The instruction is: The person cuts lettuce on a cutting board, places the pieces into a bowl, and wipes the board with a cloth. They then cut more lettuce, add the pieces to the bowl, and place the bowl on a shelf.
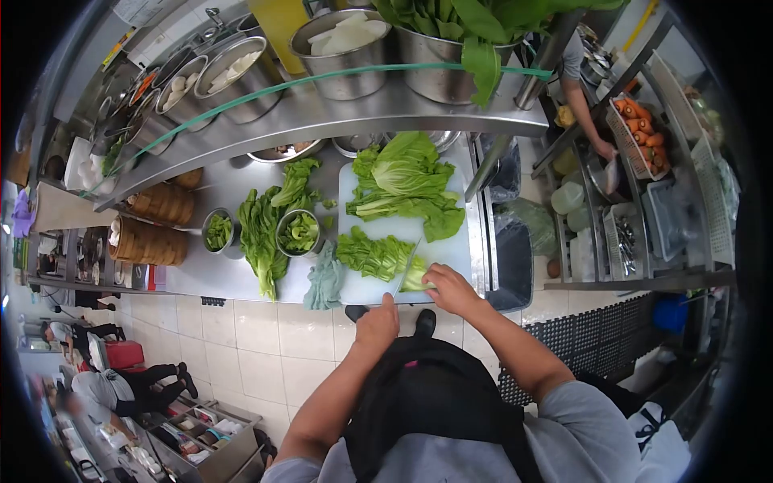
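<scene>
My left hand [378,324] is closed round the handle of a kitchen knife [409,264], whose blade lies across a head of green leafy lettuce [372,254]. The lettuce rests on a white cutting board [348,217], its leaves cut into strips on the left side. At its pale stem end, my right hand [452,288] grips it with bent fingers, just right of the blade. More leafy lettuce [407,175] lies across the far part of the board. A crumpled green cloth [324,278] sits beside the board on the left.
Left of the board are loose greens [262,233], a metal cup of cut greens [299,233] and a smaller one [217,231]. Bamboo steamers [149,240] stand further left. A steel shelf [322,121] with metal pots overhangs the back. A co-worker's hand [604,149] is at the right.
</scene>
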The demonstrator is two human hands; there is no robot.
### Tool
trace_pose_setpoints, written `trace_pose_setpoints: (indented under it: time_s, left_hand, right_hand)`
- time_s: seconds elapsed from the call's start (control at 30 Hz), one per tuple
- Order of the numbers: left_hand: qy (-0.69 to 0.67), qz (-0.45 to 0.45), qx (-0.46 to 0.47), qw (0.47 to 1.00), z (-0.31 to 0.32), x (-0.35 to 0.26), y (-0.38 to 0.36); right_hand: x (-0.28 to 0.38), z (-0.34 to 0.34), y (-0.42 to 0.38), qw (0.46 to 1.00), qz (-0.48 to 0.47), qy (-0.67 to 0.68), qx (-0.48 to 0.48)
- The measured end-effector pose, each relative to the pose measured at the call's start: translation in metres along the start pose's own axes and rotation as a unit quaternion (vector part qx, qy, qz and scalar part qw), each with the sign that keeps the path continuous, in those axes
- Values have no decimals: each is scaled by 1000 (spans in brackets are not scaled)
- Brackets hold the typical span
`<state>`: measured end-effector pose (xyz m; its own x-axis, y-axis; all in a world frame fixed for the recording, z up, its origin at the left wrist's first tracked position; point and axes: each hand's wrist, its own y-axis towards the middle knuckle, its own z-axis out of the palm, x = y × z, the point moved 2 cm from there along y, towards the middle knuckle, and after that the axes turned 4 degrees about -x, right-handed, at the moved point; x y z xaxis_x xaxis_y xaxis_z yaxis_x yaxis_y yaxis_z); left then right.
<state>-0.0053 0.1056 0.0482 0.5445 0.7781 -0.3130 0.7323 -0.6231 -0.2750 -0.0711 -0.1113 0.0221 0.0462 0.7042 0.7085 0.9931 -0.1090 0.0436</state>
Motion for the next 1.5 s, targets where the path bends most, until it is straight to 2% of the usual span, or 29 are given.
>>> trace_pose_setpoints:
  time_s: [0.17, 0.23, 0.33, 0.4, 0.47, 0.57, 0.6, 0.67, 0.73, 0.77, 0.83, 0.87, 0.93, 1.0, 1.03, 1.1, 1.17, 1.33, 1.4, 1.5]
  left_hand:
    - [24, 28, 10, 999, -44, -8, -21]
    - [-1, 21, 39, 999, -37, -13, -34]
    - [-25, 29, 20, 999, 17, -4, -28]
    - [-8, 35, 30, 999, 35, -2, -13]
    - [-27, 36, 21, 999, 23, -11, -5]
    - [-17, 70, 7, 997, 7, -8, -2]
    - [-10, 68, 21, 997, -6, -8, -6]
    - [-4, 56, 35, 998, -28, -10, -15]
    - [-13, 29, -15, 999, -46, -2, -31]
    - [-5, 7, -29, 1000, -50, 6, -36]
    - [0, -53, -49, 997, -61, 24, -43]
    - [2, -64, -66, 996, -64, 34, -45]
    - [17, -99, -79, 992, -66, 52, -47]
    - [24, -117, -75, 990, -65, 59, -48]
    - [28, -121, -72, 990, -62, 60, -47]
    - [33, -124, -57, 990, -47, 59, -44]
    - [26, -104, -46, 993, -23, 57, -42]
    - [-10, -83, -16, 996, -24, 25, -46]
    - [-20, -47, -1, 999, -23, 22, -50]
    - [-45, -42, 20, 998, -34, 28, -51]
  right_hand:
    - [0, -6, -2, 1000, 14, 6, -18]
    - [4, -6, 0, 1000, 18, -2, -16]
    - [11, 0, 7, 999, 47, -20, -10]
    - [3, 5, 8, 996, -54, -19, -70]
    - [-12, 11, 3, 996, -61, -59, -7]
    - [5, -28, -12, 998, 33, 6, -54]
    - [7, -46, -17, 998, 31, -1, -61]
    - [2, -85, -43, 973, 155, -5, -171]
    - [-26, -112, -67, 955, 139, -69, -251]
    - [-54, -113, -80, 945, 190, -97, -248]
    - [-80, -118, -100, 939, 194, -134, -249]
    - [-70, -121, -99, 924, 226, -198, -237]
    - [-55, -115, -84, 928, 185, -203, -252]
    - [-34, -93, -64, 960, 100, -145, -217]
    - [-13, -80, -52, 971, 85, -154, -161]
    - [6, -44, -24, 990, -25, -77, -117]
    - [17, -16, 5, 992, -74, -87, -53]
    - [20, 21, 57, 987, -109, -115, 4]
    - [23, 23, 72, 982, -157, -104, 19]
    - [30, 22, 89, 966, -210, -145, 53]
